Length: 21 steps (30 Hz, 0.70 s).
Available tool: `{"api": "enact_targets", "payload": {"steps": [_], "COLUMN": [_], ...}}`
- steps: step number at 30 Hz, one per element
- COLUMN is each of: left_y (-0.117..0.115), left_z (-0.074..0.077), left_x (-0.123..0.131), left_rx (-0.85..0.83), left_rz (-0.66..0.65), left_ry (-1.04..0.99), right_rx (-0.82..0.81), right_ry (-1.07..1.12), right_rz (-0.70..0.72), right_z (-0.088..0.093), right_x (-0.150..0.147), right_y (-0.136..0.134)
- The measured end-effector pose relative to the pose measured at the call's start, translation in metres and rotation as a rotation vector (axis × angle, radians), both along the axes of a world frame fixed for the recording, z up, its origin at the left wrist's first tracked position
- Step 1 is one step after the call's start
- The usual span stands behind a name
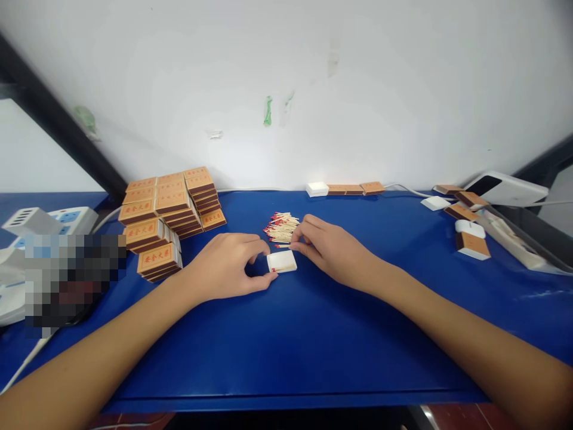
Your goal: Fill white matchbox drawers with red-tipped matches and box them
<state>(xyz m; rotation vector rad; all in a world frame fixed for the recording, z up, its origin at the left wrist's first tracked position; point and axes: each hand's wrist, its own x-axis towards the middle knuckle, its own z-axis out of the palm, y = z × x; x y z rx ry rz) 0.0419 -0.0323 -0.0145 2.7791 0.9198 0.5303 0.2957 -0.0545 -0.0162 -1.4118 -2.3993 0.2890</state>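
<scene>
A small white matchbox tray (pixel 281 259) lies on the blue table, with a match or a few along its near side. My left hand (pixel 230 266) grips the tray's left end between thumb and fingers. Just behind the tray is a heap of red-tipped matches (pixel 283 229). At the heap's right front edge, my right hand (pixel 329 248) pinches the end of a single match (pixel 282 246) between thumb and forefinger, its red head pointing left. The right hand's other fingers are curled in.
Stacked matchboxes (pixel 172 203) stand at the left, beside power strips (pixel 67 221) and a blurred-out dark object (pixel 76 280). Along the wall lie a white tray (pixel 317 189) and box sleeves (pixel 353 189). More boxes (pixel 472 245) and a white device (pixel 505 186) sit at the right.
</scene>
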Motion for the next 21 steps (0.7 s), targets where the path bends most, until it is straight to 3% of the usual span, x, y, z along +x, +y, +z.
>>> {"api": "enact_targets", "payload": {"steps": [6, 12, 17, 21], "left_y": [0.0, 0.001, 0.001, 0.001], "left_z": [0.0, 0.004, 0.005, 0.005], "left_x": [-0.001, -0.001, -0.001, -0.001], "left_rx": [-0.003, -0.043, -0.064, -0.049], "left_rz": [0.018, -0.002, -0.015, -0.027], "left_ry": [0.01, 0.028, 0.051, 0.052], "right_rx": [-0.033, 0.061, 0.119, 0.124], "right_ry": [-0.007, 0.159, 0.151, 0.135], "right_rz": [0.102, 0.068, 0.09, 0.071], "right_z": [0.001, -0.013, -0.027, -0.027], "right_x": [-0.008, -0.003, -0.003, -0.005], "right_y": [-0.01, 0.007, 0.019, 0.019]}}
